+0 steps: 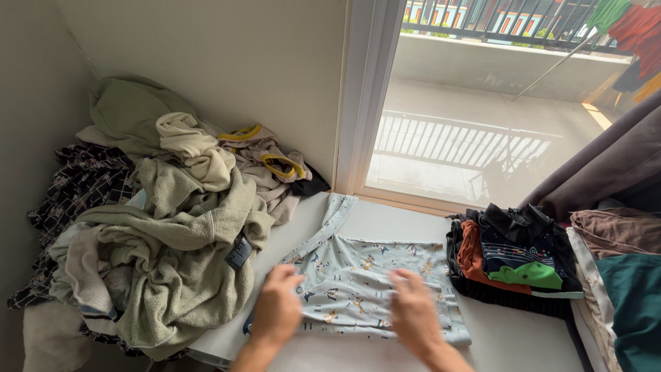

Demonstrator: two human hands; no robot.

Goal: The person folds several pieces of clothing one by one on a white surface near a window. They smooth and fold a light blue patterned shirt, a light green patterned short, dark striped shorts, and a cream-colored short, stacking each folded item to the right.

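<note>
Your left hand (277, 308) and right hand (413, 311) both lie open, palms down, on the printed garment (365, 275), pressing it flat against the white surface (509, 337). Left of the garment is a heap of unfolded laundry (172, 234). Right of it is a folded dark stack (516, 258), kept apart, likely as sorted pieces.

A heap of unfolded laundry (165, 227), mostly pale green towelling, fills the left of the white worktop (509, 341). A folded dark stack (516, 258) sits right, below the far window (482, 103).
</note>
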